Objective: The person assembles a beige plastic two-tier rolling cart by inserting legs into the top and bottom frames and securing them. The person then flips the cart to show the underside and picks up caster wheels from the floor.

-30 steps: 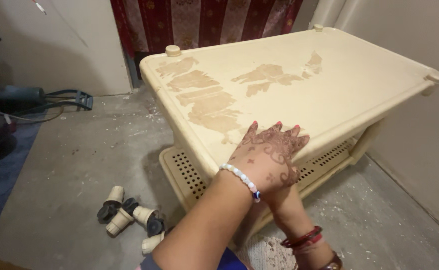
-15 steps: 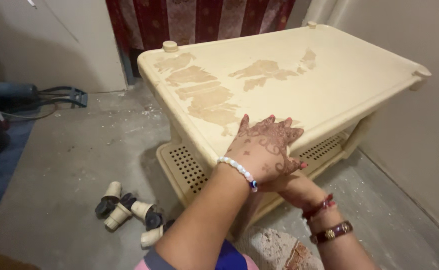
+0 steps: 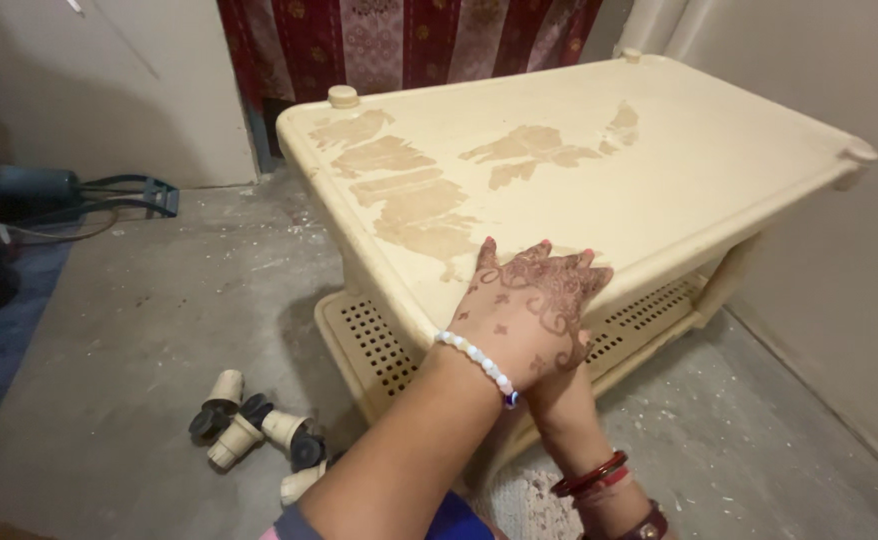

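Note:
A cream plastic table (image 3: 659,170) with brown stains on its top stands in front of me. My left hand (image 3: 534,310), patterned with henna and wearing a white bead bracelet, lies flat, palm down, on the table's near edge and holds nothing. My right hand (image 3: 559,395) reaches up beneath the left one at the table's edge. Its fingers are hidden, and only the wrist with red bangles and a watch strap shows.
Several cream caster wheels (image 3: 249,430) lie on the concrete floor to the left. The table has a perforated lower shelf (image 3: 379,345). A patterned curtain (image 3: 409,40) hangs behind, a wall stands close on the right, and a dark machine with a blue frame (image 3: 129,192) is at far left.
Both hands stay at the table's near edge. The view has shifted slightly, and my right wrist with the bangles has come further into view.

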